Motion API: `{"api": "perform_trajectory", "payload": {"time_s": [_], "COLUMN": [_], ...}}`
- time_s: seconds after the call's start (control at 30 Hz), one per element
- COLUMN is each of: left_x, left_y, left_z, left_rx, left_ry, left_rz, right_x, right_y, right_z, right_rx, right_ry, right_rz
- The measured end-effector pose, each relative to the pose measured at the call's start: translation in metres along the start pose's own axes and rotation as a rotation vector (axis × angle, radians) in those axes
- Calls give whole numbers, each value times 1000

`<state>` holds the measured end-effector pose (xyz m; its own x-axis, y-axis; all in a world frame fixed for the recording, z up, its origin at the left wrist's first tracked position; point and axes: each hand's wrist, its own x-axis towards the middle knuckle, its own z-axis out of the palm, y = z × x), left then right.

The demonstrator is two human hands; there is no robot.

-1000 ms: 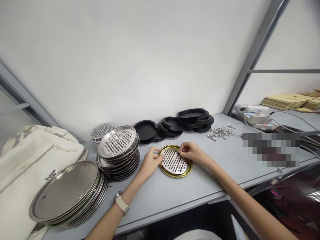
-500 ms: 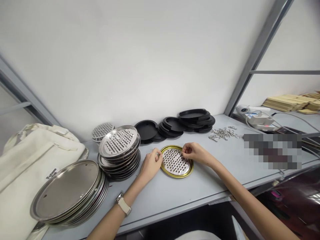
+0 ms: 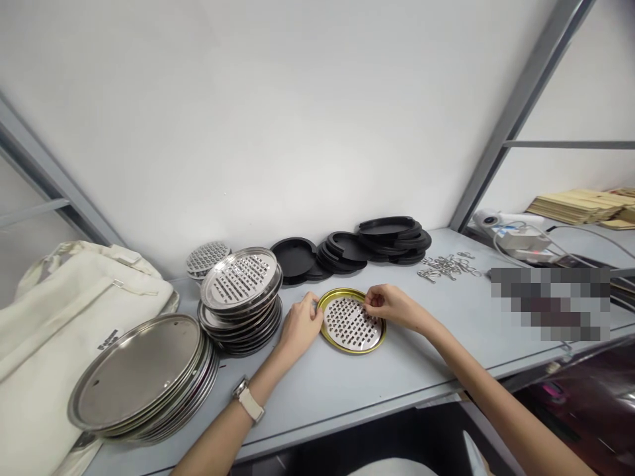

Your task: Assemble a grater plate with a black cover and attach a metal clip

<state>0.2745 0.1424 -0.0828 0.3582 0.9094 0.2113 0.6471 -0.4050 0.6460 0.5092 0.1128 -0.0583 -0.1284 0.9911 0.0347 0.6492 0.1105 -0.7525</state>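
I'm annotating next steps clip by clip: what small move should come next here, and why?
Perhaps the right hand should gently press the right edge of the slotted disc, checking it sits flat in the gold-rimmed plate. That hand is at this edge, and the left hand is at the plate's left rim, well placed to steady it.

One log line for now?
left hand: at left rim of gold plate | right hand: at upper right of slotted disc | disc: in plate
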Motion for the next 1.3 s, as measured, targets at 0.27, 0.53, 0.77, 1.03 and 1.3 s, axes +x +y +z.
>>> {"api": "perform_trajectory", "payload": {"time_s": [0.27,0.53,0.77,1.03,1.3], "left_x": [0,1,2,2,2], "left_y": [1,-3,-7,-6,-7], "left_z": [0,0,3,4,4], "left_rx": [-17,-55,-70,-75,-87], "left_ry": [-6,-3,-8,-5,-4], "left_rz": [24,60,69,74,83], "right_x": [4,6,4,5,3], "right_y": [4,11,3,2,-1], "right_z": [4,8,9,15,16], "right_rx": [-44,-60,-73,-114,-70], "right_ry": [85,141,159,207,192], "right_rz": [90,82,94,86,116]}}
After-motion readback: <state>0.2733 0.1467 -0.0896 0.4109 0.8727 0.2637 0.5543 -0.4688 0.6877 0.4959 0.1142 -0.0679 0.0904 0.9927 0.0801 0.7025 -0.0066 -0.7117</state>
